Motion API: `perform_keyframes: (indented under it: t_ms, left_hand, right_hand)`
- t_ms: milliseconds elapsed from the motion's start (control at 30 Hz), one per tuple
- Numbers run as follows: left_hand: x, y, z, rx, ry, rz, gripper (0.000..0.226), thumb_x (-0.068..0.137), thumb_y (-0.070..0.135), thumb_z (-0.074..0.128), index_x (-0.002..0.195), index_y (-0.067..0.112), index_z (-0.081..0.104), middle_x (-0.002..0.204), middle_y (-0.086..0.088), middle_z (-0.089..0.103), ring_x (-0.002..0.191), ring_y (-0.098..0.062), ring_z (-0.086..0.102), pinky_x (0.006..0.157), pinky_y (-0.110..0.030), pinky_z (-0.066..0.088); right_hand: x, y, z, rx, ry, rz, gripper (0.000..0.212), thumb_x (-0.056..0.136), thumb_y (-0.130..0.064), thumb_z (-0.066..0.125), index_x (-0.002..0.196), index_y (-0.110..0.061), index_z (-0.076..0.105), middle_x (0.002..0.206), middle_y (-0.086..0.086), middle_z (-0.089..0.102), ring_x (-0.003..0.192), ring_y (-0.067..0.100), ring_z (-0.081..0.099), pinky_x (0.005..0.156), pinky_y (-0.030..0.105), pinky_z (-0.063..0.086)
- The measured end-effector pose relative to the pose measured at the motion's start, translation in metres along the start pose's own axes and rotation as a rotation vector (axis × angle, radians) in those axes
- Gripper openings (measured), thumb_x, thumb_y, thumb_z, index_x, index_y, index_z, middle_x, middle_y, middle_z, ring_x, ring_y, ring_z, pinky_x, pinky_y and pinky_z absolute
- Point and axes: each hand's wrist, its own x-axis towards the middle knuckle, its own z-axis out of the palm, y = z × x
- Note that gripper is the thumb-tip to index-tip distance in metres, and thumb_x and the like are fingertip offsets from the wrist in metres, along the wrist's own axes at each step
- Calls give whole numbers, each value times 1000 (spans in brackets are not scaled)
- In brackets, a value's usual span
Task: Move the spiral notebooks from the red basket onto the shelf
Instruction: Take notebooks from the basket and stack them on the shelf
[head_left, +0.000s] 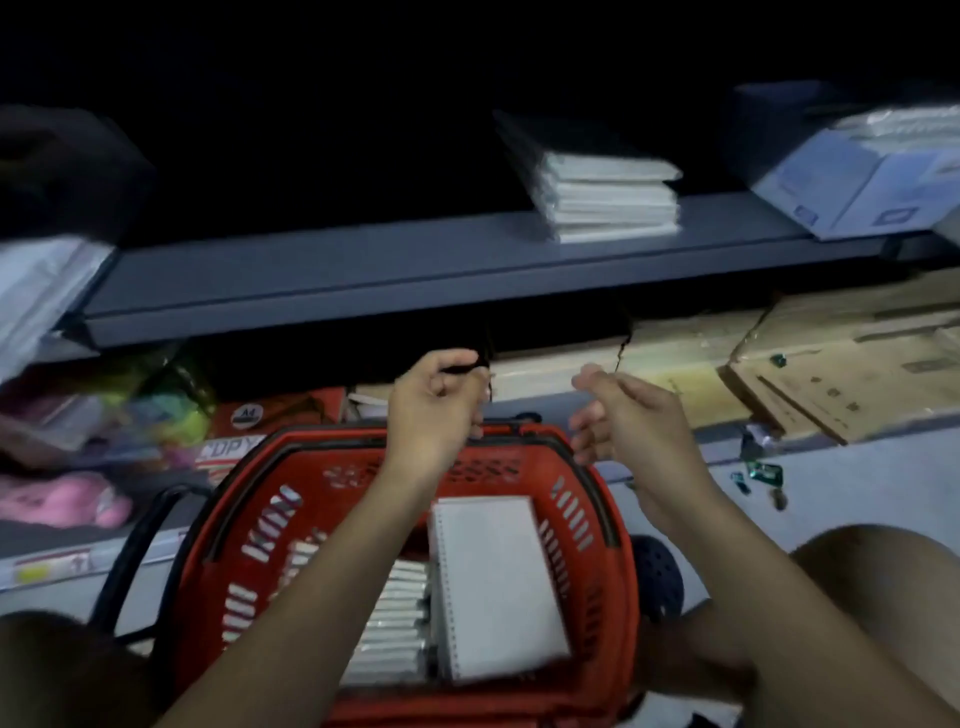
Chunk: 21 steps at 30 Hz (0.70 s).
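Your left hand (434, 400) and right hand (618, 415) hover apart, seemingly empty, above the red basket (597, 519); spiral notebooks (498, 582) remain inside. Reaching carelessly could topple the shelf (363, 260) stack (608, 197).

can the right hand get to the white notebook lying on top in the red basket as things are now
Probably yes. The right hand is empty and hovers above the red basket, and the white notebook lies on top, uncovered, with nothing visible in between.

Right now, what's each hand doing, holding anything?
Left hand: loosely curled, empty, above the red plastic basket.
Right hand: open, empty, beside it.
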Motion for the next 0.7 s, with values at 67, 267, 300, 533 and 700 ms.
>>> perform_keyframes:
  t_ms: [67, 267, 300, 533, 700]
  left_hand:
    - [-25, -53, -18, 93, -19, -202, 11, 91, 1, 65, 101, 6, 65, 62, -8, 60, 36, -7, 50, 40, -18, 44]
    - [-95, -172, -53, 519, -84, -429, 19, 79, -4, 69, 97, -2, 69, 86, -11, 73, 76, -22, 67, 71, -21, 45]
    - [-101, -180, -53, 608, -65, -347, 18, 77, -5, 65, 94, -2, 71, 88, -14, 75, 82, -25, 69, 73, -21, 46]
    - [-124, -177, -37, 811, -212, -282, 63, 83, 11, 61, 142, 3, 42, 131, -18, 54, 122, -35, 53, 106, -33, 40]
    - [-109, -181, -57, 494, -1, -436, 32, 84, -4, 54, 106, 17, 60, 107, -5, 68, 104, -28, 67, 83, -23, 47]
  right_hand:
    - [-18, 46, 9, -50, -30, 187, 27, 98, -30, 60, 91, -4, 66, 64, 11, 58, 55, 25, 55, 53, 35, 50]
    - [-43, 176, 19, -541, -158, 478, 25, 90, -28, 64, 86, -4, 70, 90, 12, 69, 83, 26, 64, 72, 33, 51]
    - [-47, 185, 20, -591, -158, 477, 27, 90, -24, 64, 90, 2, 72, 96, 17, 72, 90, 28, 67, 77, 34, 52]
    - [-51, 207, 25, -629, -130, 516, 24, 80, -19, 67, 99, -6, 73, 97, 6, 74, 90, 21, 69, 71, 24, 49]
    - [-55, 215, 25, -655, -76, 491, 29, 80, -11, 63, 107, -4, 69, 102, 9, 73, 98, 27, 68, 78, 29, 53]
